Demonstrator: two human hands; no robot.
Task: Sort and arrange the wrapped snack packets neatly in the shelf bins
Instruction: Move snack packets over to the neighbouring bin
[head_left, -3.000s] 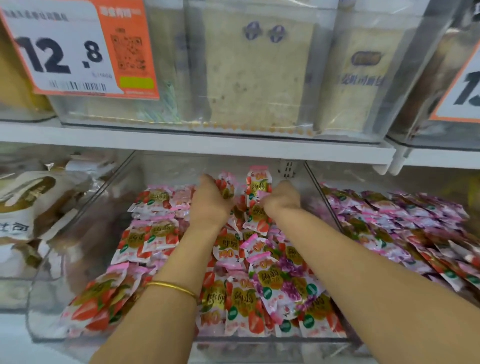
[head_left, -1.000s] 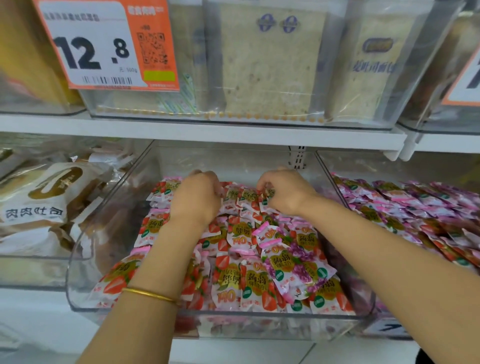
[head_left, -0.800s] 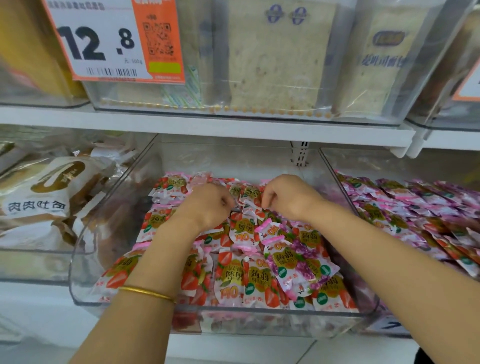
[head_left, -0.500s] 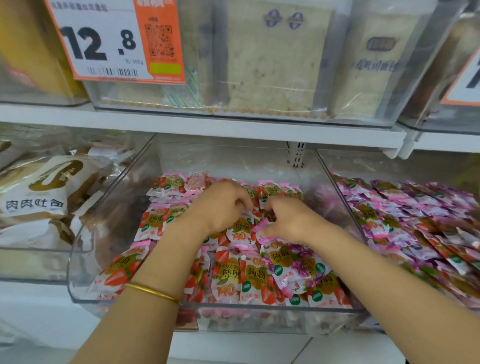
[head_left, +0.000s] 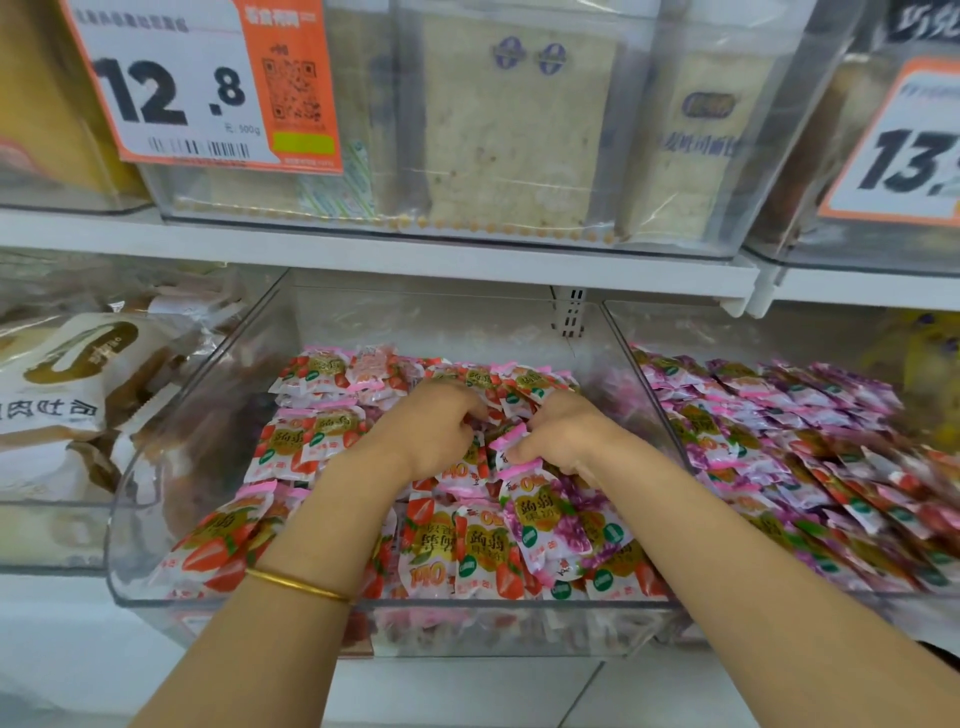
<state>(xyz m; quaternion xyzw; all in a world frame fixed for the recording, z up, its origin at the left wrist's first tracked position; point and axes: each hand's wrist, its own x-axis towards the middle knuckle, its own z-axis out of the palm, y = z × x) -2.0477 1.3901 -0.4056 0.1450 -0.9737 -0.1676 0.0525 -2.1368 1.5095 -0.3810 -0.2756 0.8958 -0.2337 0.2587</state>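
Middle bin: a clear plastic shelf bin (head_left: 120, 525) is filled with strawberry-printed, pink-edged wrapped snack packets (head_left: 304, 441), laid in rough rows from near to far.
Odd packet: one purple grape-printed packet (head_left: 548, 519) is seen on top of the near right rows.
Left hand (head_left: 434, 434): the fingers are curled down into the packets at mid-bin; whether one is gripped cannot be told. A thin gold bangle (head_left: 297, 586) is worn on the wrist.
Right hand (head_left: 569, 436): just beside the left hand, a pink-edged packet end (head_left: 511, 435) is pinched between thumb and fingers.
Right bin: purple grape-printed packets (head_left: 769, 426) are heaped there.
Left bin: white and brown bread bags (head_left: 57, 395) are stored there.
Above: an orange and white price tag (head_left: 171, 88) reading 12.8 is fixed to an upper clear bin.
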